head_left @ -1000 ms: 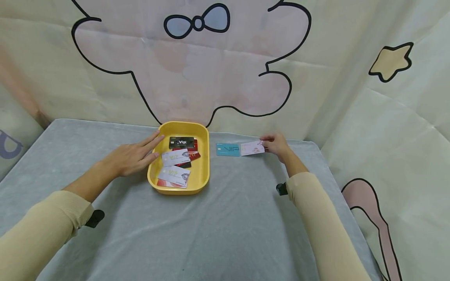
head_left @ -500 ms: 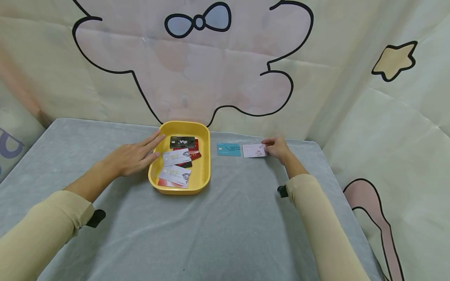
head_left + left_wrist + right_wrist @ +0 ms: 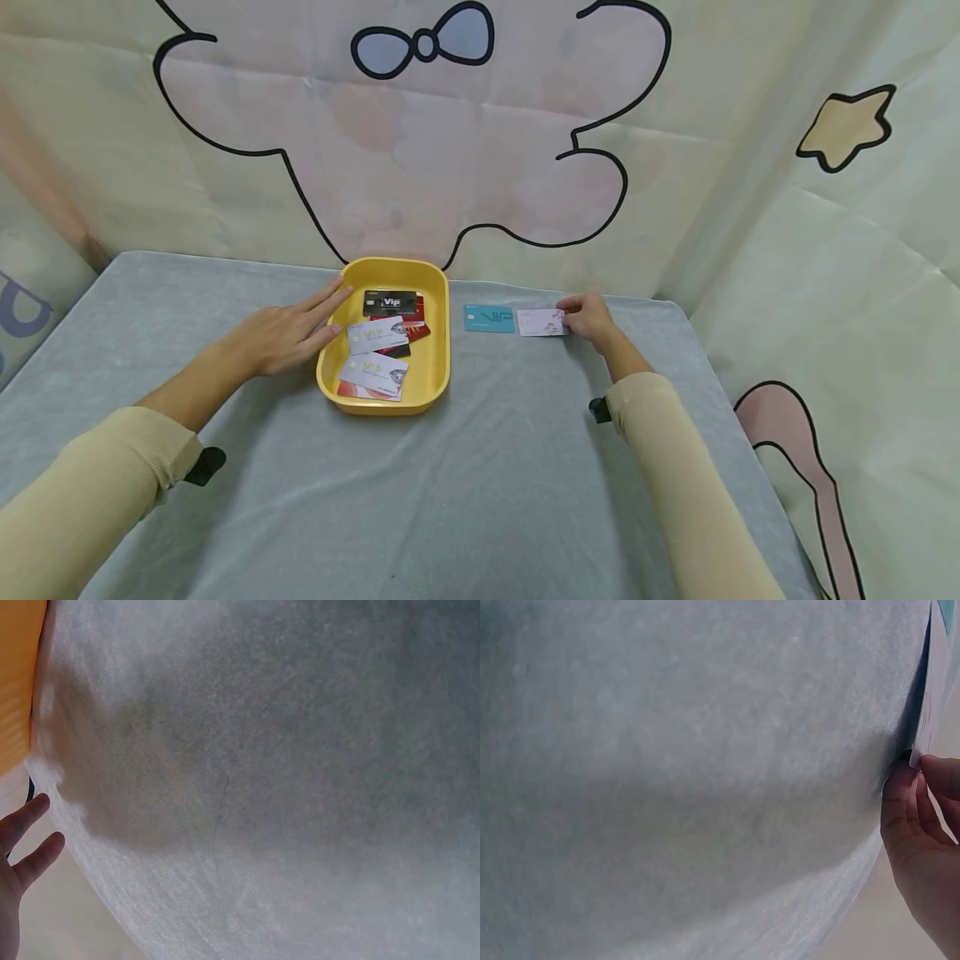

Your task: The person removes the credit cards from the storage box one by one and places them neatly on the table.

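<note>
Plainly, the right hand (image 3: 588, 318) was found pinching the pale card (image 3: 538, 322) by its right end, at the far side of the tabletop (image 3: 480, 492). In the right wrist view the fingertips met on that end, and a dark shadow ran beneath the edge of the card; whether its whole length stood off the cloth could not be told. Just left of it lay the blue card (image 3: 489, 318), marked VIP, flat and roughly in line, with a narrow gap between the two.

The left hand (image 3: 283, 337) was spread, fingers extended, the tips at the left rim of the yellow tray (image 3: 427, 371). How firmly they pressed could not be determined. The left wrist view caught only part of that hand, two digits apart, with the outer wall of the tray above.

Inside the tray, a loose overlapping pile was noted. A black card (image 3: 389, 302) marked Vip lay uppermost at the far end, partly over red cards (image 3: 417, 331). Nearer were an upper white card (image 3: 377, 335) and a lower white card (image 3: 375, 372), both marked VIP; the lower one overlapped a pink card (image 3: 366, 392) at the near end.

Behind the tabletop hung a printed backdrop (image 3: 465, 150) bearing a blue bow (image 3: 425, 45).
</note>
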`<action>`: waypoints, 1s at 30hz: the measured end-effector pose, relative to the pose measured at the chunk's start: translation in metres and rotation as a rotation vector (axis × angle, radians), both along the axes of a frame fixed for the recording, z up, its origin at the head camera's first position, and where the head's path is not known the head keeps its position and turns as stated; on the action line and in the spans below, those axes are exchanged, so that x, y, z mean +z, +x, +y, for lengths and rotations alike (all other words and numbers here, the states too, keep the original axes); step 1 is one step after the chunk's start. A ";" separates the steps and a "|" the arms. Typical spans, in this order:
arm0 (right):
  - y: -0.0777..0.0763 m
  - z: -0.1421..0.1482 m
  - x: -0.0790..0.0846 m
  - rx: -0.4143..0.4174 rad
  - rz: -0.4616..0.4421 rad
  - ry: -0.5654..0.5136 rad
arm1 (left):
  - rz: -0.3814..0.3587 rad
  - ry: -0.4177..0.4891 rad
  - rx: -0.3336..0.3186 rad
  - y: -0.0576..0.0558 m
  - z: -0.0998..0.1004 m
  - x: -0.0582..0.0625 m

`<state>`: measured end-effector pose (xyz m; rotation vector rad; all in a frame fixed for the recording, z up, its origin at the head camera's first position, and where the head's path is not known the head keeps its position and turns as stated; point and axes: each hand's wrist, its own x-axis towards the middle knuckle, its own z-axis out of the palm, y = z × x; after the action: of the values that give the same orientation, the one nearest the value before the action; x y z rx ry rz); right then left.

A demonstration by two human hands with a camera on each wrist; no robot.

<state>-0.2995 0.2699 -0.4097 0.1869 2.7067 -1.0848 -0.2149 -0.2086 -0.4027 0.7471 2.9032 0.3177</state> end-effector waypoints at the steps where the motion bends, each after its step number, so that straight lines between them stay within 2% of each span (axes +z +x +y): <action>1: 0.000 0.000 0.000 0.000 -0.001 -0.001 | 0.000 0.000 0.000 0.000 0.000 0.000; 16: 0.006 -0.002 0.001 -0.031 0.013 0.008 | -0.010 -0.010 0.008 0.000 0.001 0.001; 23: 0.007 -0.003 0.005 -0.008 0.007 0.025 | -0.007 -0.002 0.002 0.000 0.000 0.000; 30: 0.008 -0.005 0.010 0.013 0.041 0.056 | -0.006 -0.003 0.006 -0.001 0.001 0.000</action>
<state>-0.2916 0.2654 -0.3999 0.1579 2.7724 -1.0213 -0.2156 -0.2080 -0.4025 0.7363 2.8996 0.3153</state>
